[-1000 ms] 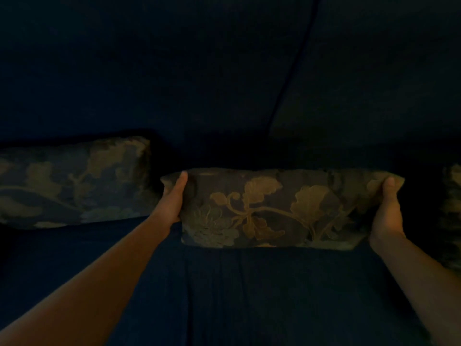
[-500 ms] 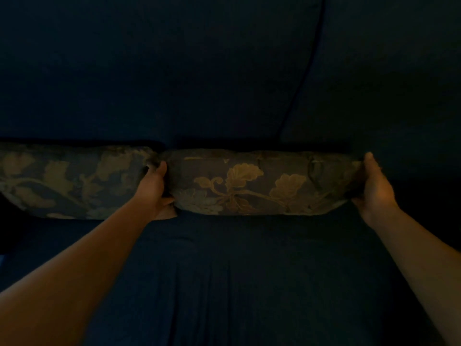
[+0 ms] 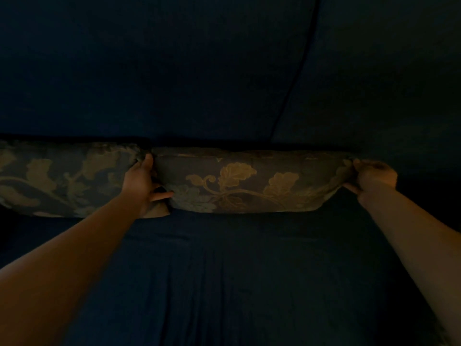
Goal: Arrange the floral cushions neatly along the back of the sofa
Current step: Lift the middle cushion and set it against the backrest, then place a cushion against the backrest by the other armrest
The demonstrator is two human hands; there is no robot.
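The scene is dim. A dark floral cushion with gold leaves, the middle cushion (image 3: pixel 249 183), stands against the sofa back (image 3: pixel 174 71), resting on the seat. My left hand (image 3: pixel 142 182) grips its left end, thumb on top, wedged between it and the left floral cushion (image 3: pixel 62 181). My right hand (image 3: pixel 371 176) pinches its right corner. The left cushion also leans on the sofa back, and its right end touches the middle cushion.
The dark blue sofa seat (image 3: pixel 237 283) fills the foreground between my forearms. A seam (image 3: pixel 294 83) divides the sofa back into two panels. The area to the right of my right hand is too dark to make out.
I carried the middle cushion back and leftwards until it sits against the sofa back, touching the left cushion. A cushion seen at the right edge earlier has left the view.
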